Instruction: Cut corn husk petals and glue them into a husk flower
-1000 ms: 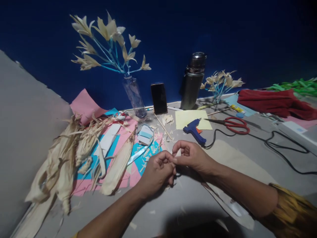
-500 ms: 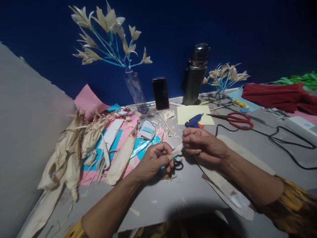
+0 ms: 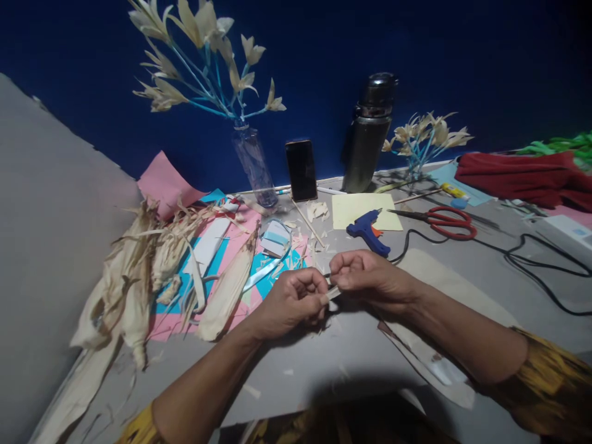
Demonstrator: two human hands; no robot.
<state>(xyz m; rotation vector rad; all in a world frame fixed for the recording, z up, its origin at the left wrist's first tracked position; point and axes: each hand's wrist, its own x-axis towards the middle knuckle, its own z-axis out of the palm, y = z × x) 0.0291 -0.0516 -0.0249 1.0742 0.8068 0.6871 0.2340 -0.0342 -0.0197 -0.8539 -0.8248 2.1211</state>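
A small pale strip of corn husk (image 3: 332, 292) sits pinched between the fingertips of the left hand (image 3: 292, 302) and the right hand (image 3: 367, 280), lifted just above the grey worktop (image 3: 324, 364) near the middle of its near edge. It is thin, cream-coloured and lies roughly level, slanting a little up toward the right (most of it is hidden by the fingers). Both hands are curled closed around it, knuckles almost touching.

light: pretty dim overall, brightest patch on the counter (image 3: 324, 364) around the middle
source: seems to come from above, near the camera
shadows: big dark blob at 6 o'clock, short ones under the forearms
corners: heavy falloff at 12 to 2 o'clock
distortion: wide-angle bend, counter edge tilts at 9 o'clock
focus: soft, grainy throughout
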